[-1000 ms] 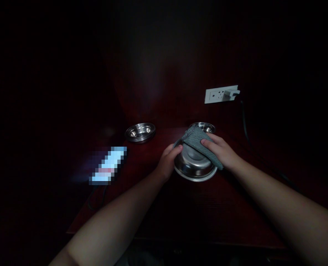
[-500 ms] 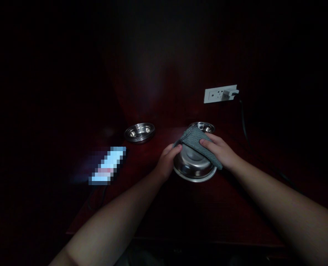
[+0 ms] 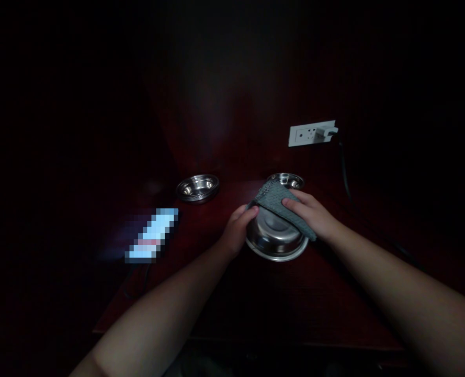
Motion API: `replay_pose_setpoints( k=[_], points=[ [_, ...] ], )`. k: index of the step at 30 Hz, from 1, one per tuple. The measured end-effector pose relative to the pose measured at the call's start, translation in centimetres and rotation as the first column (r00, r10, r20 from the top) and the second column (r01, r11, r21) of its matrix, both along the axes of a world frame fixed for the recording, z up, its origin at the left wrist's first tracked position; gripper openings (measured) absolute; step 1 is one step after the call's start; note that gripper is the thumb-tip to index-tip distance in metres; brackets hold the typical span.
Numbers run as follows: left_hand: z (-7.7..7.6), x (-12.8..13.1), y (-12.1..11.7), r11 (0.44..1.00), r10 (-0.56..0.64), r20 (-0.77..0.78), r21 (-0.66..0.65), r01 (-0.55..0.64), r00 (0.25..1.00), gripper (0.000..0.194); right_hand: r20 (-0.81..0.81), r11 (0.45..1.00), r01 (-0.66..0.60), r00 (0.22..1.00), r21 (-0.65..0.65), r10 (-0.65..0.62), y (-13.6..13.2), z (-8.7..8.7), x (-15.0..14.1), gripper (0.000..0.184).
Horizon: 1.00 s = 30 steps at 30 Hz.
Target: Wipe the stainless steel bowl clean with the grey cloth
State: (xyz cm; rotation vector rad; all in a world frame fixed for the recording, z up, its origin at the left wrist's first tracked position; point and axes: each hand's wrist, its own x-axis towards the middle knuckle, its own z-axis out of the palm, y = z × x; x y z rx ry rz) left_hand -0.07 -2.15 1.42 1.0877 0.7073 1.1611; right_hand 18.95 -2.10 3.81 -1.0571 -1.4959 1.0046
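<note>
At one o'clock we have the upturned bowl (image 3: pixel 278 241), our left hand (image 3: pixel 237 229) clamped on its ten-o'clock side, our right hand (image 3: pixel 313 213) gripping the cloth (image 3: pixel 273 196) across it; too hard a push could skid it into the dish (image 3: pixel 295 183) at twelve

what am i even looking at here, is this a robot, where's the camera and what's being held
There's no robot: these are a person's two bare hands, seen by a camera on that person's head, looking forward and down. The left hand holds the side of a metal bowl, turned bottom up; the right hand holds a grey-green cloth against it. On the dark red table, another metal bowl sits behind, with stacked metal dishes and a glowing, pixelated device to the left.
</note>
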Motion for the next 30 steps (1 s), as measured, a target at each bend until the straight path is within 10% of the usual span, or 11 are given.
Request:
replay_pose_setpoints(
  k=[17,25,30],
  points=[
    [-0.5,0.0,0.3,1.0,-0.021,0.012,-0.001,0.021,1.0,0.033,0.011,1.0,0.0,1.0,0.002,0.0,0.0,0.1,0.0,0.032],
    [0.8,0.2,0.0,0.961,-0.192,0.275,-0.144,0.238,0.942,0.05,-0.016,0.973,0.187,0.982,0.132,-0.187,0.6,-0.3,0.5,0.033],
    [0.2,0.2,-0.6,0.973,-0.173,0.156,-0.128,0.194,0.972,0.05,-0.06,0.951,0.271,0.962,0.146,-0.265,1.2,-1.0,1.0,0.033]
  ],
)
